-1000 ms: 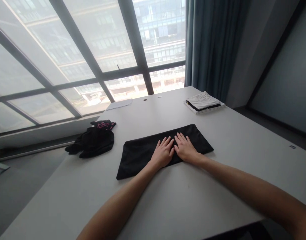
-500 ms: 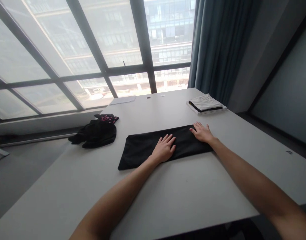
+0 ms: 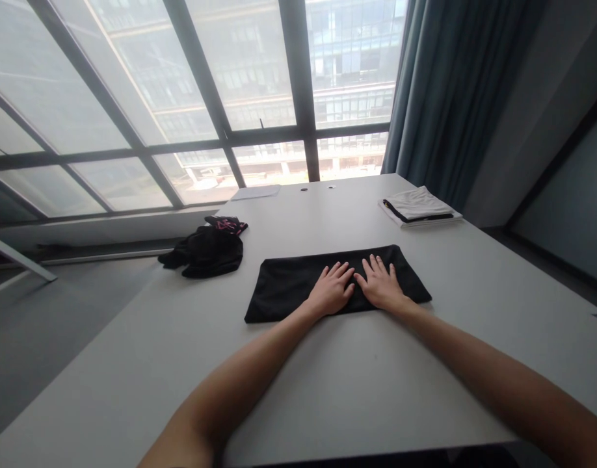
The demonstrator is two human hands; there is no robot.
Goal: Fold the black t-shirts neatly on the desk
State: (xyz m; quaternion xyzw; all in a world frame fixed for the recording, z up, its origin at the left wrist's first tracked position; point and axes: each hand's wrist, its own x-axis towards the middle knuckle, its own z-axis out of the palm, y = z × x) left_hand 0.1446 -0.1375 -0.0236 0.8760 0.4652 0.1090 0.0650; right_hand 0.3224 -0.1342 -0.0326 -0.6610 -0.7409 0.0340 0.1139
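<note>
A black cloth (image 3: 286, 286), folded into a long flat rectangle, lies on the white table (image 3: 328, 383). My left hand (image 3: 331, 289) rests palm down on its middle with the fingers spread. Just to the right, my right hand (image 3: 380, 283) also lies flat on the cloth, fingers apart. The two hands are close together, thumbs pointing toward each other. Neither one grips the fabric.
A crumpled black garment (image 3: 213, 251) with a pink pattern lies at the table's left edge. Folded white and black clothes (image 3: 418, 205) are stacked at the back right. A flat white sheet (image 3: 255, 192) lies at the far edge, near the windows.
My right hand has moved left along the cloth, from its right end to beside my left hand. The camera view has shifted slightly to the left.
</note>
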